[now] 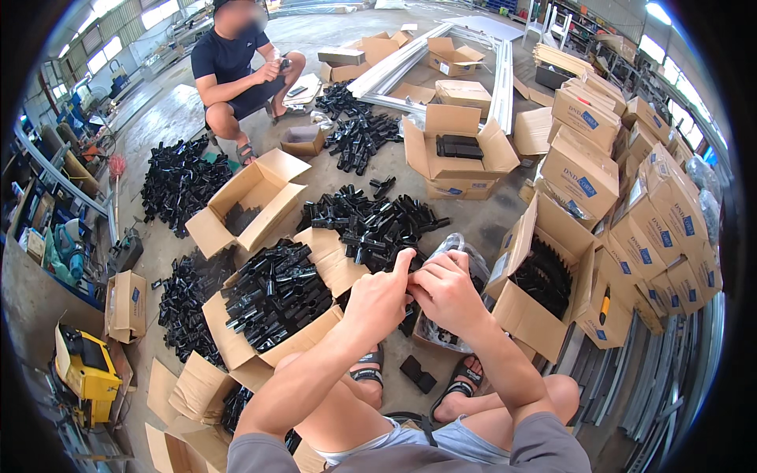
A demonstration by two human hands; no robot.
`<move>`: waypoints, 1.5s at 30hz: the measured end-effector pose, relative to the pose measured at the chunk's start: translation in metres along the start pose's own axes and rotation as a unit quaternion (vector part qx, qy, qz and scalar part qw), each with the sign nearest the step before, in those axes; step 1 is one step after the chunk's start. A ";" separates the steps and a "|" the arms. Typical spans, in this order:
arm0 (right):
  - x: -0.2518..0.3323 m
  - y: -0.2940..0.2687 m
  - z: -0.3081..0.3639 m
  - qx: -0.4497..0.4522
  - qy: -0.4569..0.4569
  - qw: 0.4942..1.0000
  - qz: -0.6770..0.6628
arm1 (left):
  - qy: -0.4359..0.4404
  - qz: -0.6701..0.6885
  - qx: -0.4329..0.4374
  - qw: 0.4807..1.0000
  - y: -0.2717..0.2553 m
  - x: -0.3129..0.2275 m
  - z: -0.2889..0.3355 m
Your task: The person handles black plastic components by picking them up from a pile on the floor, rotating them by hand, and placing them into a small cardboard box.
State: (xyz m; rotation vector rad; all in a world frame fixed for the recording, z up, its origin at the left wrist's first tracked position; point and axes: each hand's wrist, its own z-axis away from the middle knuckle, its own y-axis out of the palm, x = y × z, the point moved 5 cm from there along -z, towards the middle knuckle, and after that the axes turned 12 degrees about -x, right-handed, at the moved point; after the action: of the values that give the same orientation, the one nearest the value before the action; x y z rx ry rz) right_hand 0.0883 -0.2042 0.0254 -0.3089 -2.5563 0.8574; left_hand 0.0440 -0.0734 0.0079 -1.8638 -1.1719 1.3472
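Note:
My left hand [377, 298] and my right hand [448, 293] meet in front of me, fingers closed and pressed together. Whatever they pinch between them is hidden by the fingers; only a dark bit shows. Just beyond lies a heap of black tubular connectors [371, 225]. An open carton [303, 344] full of similar black connectors [276, 296] stands to the left. By my right forearm, a carton [530, 319] holds rows of black parts [544, 276], and a clear plastic bag [473, 256] bulges from another box. A flat black piece [416, 374] rests between my feet.
A co-worker [240, 71] squats at the far left, holding something small. More black heaps [185, 185] and an open carton [264, 193] lie between us. Stacked cartons [654, 225] and long metal profiles [631, 394] line the right. A yellow case [95, 386] stands at left.

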 end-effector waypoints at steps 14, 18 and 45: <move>-0.084 -0.002 0.057 -0.311 0.174 0.934 -0.015 | -0.082 0.068 -0.067 0.992 -0.028 0.011 -0.003; -0.152 0.064 0.173 -0.274 0.472 0.833 0.090 | -0.109 0.101 -0.146 0.978 -0.048 0.012 -0.004; -0.200 0.156 0.371 0.267 0.627 0.712 0.170 | -0.335 0.694 -0.060 0.635 -0.012 0.033 -0.017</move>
State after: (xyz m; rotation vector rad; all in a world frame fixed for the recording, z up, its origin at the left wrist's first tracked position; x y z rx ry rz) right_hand 0.1061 -0.3419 -0.4017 -0.8281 -0.9346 0.9600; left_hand 0.0595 -0.0378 0.0083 -2.4597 0.3390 2.9792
